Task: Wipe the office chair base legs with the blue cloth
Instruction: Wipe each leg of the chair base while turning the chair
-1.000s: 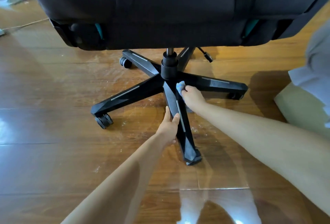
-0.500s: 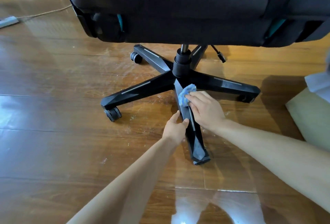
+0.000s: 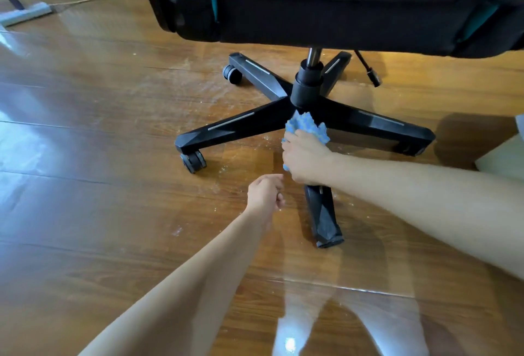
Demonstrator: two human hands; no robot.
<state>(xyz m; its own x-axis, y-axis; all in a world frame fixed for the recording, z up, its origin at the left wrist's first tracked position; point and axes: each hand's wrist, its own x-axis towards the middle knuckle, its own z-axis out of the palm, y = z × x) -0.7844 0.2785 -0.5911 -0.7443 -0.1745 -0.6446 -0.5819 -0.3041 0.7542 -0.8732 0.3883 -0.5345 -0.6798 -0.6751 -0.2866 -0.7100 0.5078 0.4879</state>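
Far left: a power strip [image 3: 27, 13] on the wood floor [image 3: 99, 213]. Centre: the office chair base [image 3: 307, 91], black, under the seat [image 3: 326, 1]. We count five legs, and the left leg [image 3: 235, 126] ends in a caster [image 3: 193, 161]. Our left hand [image 3: 265, 195] has loosely curled fingers holding nothing and lies just left of the near leg [image 3: 323, 213], apart from it. Our right hand [image 3: 304, 160] has its fingers clamped round the blue cloth [image 3: 306, 126], bunched on the near leg close to where the legs meet.
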